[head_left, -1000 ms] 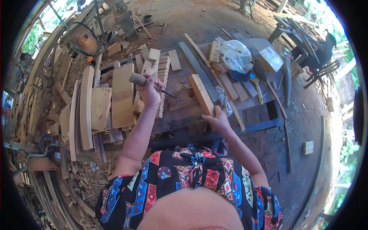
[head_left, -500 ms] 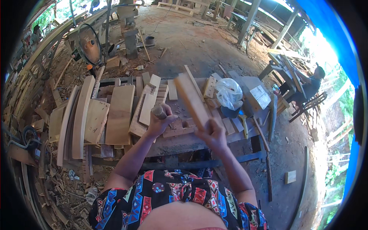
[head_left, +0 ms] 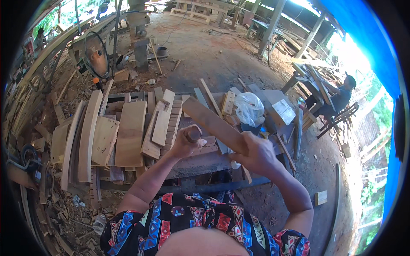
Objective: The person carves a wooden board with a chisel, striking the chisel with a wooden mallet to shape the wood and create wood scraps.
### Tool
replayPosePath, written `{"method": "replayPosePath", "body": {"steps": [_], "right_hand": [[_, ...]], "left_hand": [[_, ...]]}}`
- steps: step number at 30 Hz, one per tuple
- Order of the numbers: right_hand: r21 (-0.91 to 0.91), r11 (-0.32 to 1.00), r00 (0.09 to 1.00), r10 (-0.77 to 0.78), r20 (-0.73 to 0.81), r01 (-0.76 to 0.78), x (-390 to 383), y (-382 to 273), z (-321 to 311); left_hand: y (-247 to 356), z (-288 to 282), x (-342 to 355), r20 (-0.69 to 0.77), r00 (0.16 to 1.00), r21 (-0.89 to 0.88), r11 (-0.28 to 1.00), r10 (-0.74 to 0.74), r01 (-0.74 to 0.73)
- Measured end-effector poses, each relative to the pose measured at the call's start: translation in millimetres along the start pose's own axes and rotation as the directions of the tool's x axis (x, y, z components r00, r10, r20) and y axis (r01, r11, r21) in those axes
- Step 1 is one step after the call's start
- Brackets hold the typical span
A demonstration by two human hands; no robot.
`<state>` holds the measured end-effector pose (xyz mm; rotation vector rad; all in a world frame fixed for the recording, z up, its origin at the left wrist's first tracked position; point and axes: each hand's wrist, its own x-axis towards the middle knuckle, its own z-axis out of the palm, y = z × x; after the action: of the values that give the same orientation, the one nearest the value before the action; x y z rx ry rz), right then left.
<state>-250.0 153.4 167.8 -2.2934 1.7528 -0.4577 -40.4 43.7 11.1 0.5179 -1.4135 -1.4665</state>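
My left hand (head_left: 186,144) is closed around the round wooden handle of a chisel (head_left: 193,133), held upright over the bench. The chisel's blade is hidden below my fist. My right hand (head_left: 258,154) grips the near end of a flat, thick wooden bar (head_left: 215,126), which slants away to the left, its far end beyond the chisel's top and apart from it. Under and beside my left hand lies a wooden workpiece (head_left: 208,147) on the workbench (head_left: 188,170), partly covered by the hand and bar.
Planks and boards (head_left: 131,134) are stacked on the bench's left. Curved wooden pieces (head_left: 90,138) stand beside them. Behind the bar lie a plastic bag (head_left: 250,109) and a drilled block (head_left: 228,102). A fan (head_left: 97,55) stands far left; a person (head_left: 344,91) sits far right.
The bar in my right hand has swung lower and flatter, and that hand has moved right and nearer. My left hand has shifted slightly right and nearer with the chisel. The view has shifted slightly.
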Motion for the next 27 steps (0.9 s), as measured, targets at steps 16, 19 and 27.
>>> {"method": "replayPosePath", "body": {"steps": [16, 19, 27], "right_hand": [[0.438, 0.899, 0.990, 0.086, -0.111, -0.028, -35.3, 32.2, 72.1], [0.509, 0.860, 0.950, 0.134, -0.283, 0.031, -37.8, 37.6, 79.4], [0.835, 0.457, 0.832, 0.555, 0.001, -0.307, -52.3, 73.0, 133.8]], "left_hand": [[8.5, -8.1, -4.8, -0.103, 0.990, 0.223, 0.972, 0.099, -0.074], [7.9, -12.0, -6.7, -0.109, 0.989, 0.242, 0.967, 0.103, -0.074], [-3.3, -17.6, -10.8, -0.173, 0.976, 0.202, 0.974, 0.134, -0.098]]}}
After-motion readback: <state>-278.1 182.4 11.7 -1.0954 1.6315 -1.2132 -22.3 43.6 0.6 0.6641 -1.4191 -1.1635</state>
